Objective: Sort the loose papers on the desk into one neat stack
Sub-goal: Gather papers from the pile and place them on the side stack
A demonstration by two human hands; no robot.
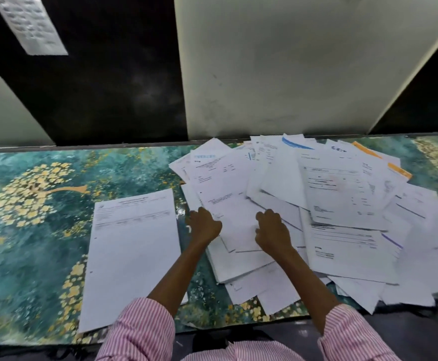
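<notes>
A wide, messy heap of loose white papers (343,209) covers the right half of the desk, some with blue or orange headers. To its left lies a separate sheet or thin stack of printed paper (132,259), squared up on the desk. My left hand (204,225) and my right hand (274,230) both rest on one printed sheet (236,209) near the heap's left edge, fingers curled down onto it at its two sides. Whether the fingers pinch the sheet or only press on it is unclear.
The desk (30,204) has a teal cover with a golden flower pattern. A pale wall panel (277,69) and a dark panel (103,82) rise behind it. Some papers overhang the front edge (369,306). A printed notice (30,24) hangs at upper left.
</notes>
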